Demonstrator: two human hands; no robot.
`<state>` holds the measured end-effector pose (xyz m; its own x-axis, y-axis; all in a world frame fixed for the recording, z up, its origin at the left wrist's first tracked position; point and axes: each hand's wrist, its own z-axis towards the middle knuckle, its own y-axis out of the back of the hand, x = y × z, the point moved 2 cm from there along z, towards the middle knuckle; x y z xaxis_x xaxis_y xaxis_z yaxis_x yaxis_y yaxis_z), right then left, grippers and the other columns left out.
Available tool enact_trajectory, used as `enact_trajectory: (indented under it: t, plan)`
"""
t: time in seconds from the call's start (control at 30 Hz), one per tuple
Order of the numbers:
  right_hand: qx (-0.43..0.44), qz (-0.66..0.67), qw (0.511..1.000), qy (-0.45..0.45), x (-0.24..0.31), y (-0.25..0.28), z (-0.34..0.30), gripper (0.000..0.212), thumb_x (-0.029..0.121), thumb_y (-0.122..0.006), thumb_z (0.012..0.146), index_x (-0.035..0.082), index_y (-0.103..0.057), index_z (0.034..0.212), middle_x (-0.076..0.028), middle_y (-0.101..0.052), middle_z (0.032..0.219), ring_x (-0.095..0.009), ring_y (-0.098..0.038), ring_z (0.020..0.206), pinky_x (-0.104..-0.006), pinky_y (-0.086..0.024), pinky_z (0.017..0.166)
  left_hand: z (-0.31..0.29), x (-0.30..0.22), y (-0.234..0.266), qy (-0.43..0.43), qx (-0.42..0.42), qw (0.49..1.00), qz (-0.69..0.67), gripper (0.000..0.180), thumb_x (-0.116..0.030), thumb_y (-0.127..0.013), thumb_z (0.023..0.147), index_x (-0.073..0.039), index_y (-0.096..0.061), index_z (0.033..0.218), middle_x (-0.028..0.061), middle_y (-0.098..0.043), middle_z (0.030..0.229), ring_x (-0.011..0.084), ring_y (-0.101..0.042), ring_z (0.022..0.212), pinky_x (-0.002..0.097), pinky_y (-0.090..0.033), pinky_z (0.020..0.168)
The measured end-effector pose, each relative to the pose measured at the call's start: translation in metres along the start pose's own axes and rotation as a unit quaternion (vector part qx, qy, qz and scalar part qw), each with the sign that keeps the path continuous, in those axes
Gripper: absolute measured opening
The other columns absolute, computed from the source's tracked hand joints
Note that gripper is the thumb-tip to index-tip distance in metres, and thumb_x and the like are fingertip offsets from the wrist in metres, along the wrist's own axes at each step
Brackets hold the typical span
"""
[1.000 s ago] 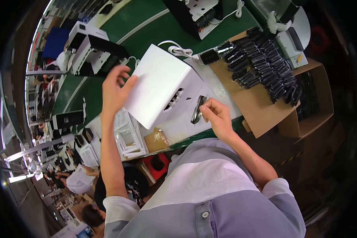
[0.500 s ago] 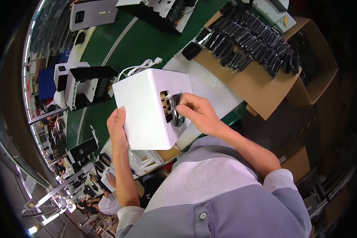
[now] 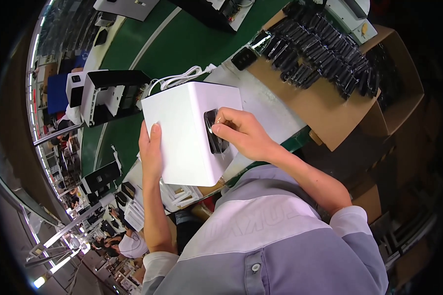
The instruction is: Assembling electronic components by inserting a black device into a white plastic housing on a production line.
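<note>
A white box-shaped housing (image 3: 177, 137) stands tilted in front of me, with a white cable (image 3: 182, 74) coiled behind it. My left hand (image 3: 151, 150) grips its left edge, thumb on the broad white face. On its right face, a glossy black rectangular panel (image 3: 212, 130) covers the cutout. My right hand (image 3: 238, 130) pinches this panel between thumb and fingers; part of the panel is hidden behind them. Whether the panel sits fully flush in the opening, I cannot tell.
Many wrapped black parts (image 3: 320, 51) lie on a cardboard sheet (image 3: 325, 118) at the right, beside an open carton (image 3: 403, 83). An opened housing (image 3: 108, 98) stands on the green conveyor (image 3: 155, 54). White frames (image 3: 182, 195) lie below the box. Another person (image 3: 133, 245) is at lower left.
My right hand has moved the black panel left onto the housing's cutout, and the inner parts that showed through it are now covered. My left hand still holds the housing.
</note>
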<state>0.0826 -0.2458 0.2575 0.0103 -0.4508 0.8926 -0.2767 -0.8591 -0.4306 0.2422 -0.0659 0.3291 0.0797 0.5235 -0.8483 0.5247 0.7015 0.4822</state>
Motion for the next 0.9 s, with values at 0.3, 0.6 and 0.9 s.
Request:
enact_trajectory:
  t: [0.3, 0.6, 0.9]
  plan:
    - [0.024, 0.018, 0.998, -0.051, 0.007, 0.003, 0.003, 0.018, 0.013, -0.062, 0.101, 0.004, -0.054, 0.088, 0.004, -0.051, 0.08, -0.005, -0.045, 0.074, -0.0238, -0.04, 0.066, 0.003, -0.001, -0.001, -0.012, 0.004, 1.0, 0.005, 0.049, -0.035, -0.05, 0.107, 0.003, -0.05, 0.138, 0.0121, -0.063, 0.123, 0.0159, -0.059, 0.107, 0.0304, -0.046, 0.096]
    - [0.06, 0.062, 0.988, -0.125, 0.011, 0.001, 0.01, 0.019, 0.01, -0.069, 0.097, 0.004, -0.054, 0.086, 0.003, -0.057, 0.082, -0.005, -0.051, 0.076, -0.0237, -0.044, 0.068, 0.001, -0.005, 0.001, 0.011, 0.041, 0.998, -0.048, 0.051, -0.032, -0.05, 0.106, 0.005, -0.043, 0.14, 0.0145, -0.059, 0.125, 0.017, -0.058, 0.108, 0.0314, -0.046, 0.097]
    - [0.062, 0.06, 0.989, -0.119, 0.012, -0.001, 0.014, 0.026, 0.019, -0.074, 0.095, 0.007, -0.054, 0.085, 0.003, -0.056, 0.08, -0.004, -0.049, 0.075, -0.0226, -0.042, 0.066, 0.007, -0.001, 0.008, -0.016, 0.074, 0.997, -0.017, 0.053, -0.034, -0.051, 0.105, 0.005, -0.043, 0.139, 0.0152, -0.059, 0.124, 0.018, -0.056, 0.111, 0.0318, -0.044, 0.099]
